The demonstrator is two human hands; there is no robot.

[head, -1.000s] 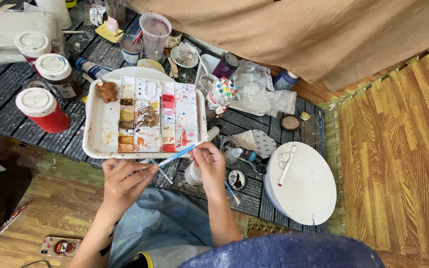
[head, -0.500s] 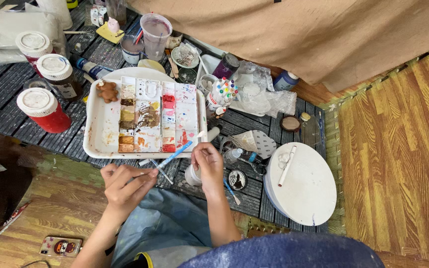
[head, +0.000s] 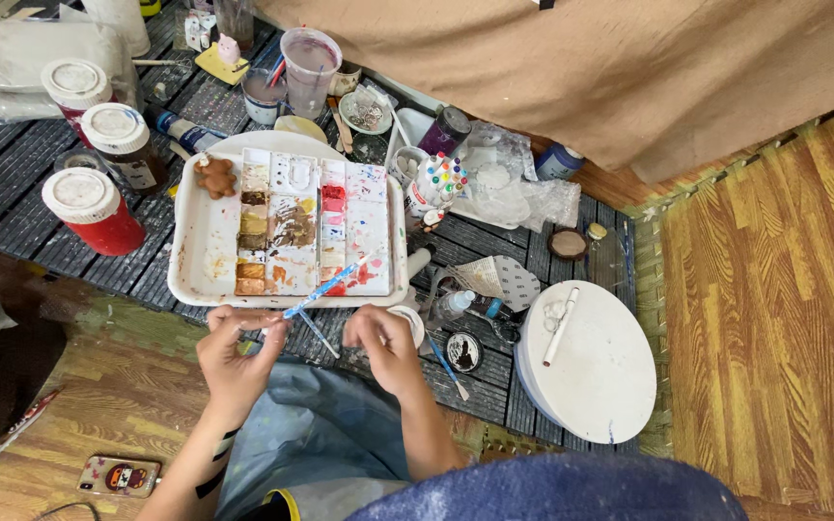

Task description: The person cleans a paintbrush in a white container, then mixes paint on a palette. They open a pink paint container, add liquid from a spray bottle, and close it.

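One slim blue-handled paintbrush held slantwise just in front of the lap, bristle end lying over the near rim of one white rectangular plastic paint palette tray smeared with browns, ochres and reds. Left hand pinched shut on the brush's lower end, fingers curled tight around the handle. Right hand just beside it, fingers bent in on a small white round thing; whether gripped or merely touched, cannot tell. One small brown bear-shaped figure resting in the tray's far left corner. Three white-lidded jars to the left of the tray: one red jar nearest, one dark brown jar behind it, one more red jar farther back. Two plastic cups beyond the tray, the tall clear cup with cloudy purplish water. One white round disc to the right, well apart from the hands, with one white stick-shaped tool lying on it. All of it spread on dark grey slatted foam matting, with wood-patterned yellow floor mats to the right and a tan cloth hanging behind. One small phone in a patterned case on the floor at lower left.
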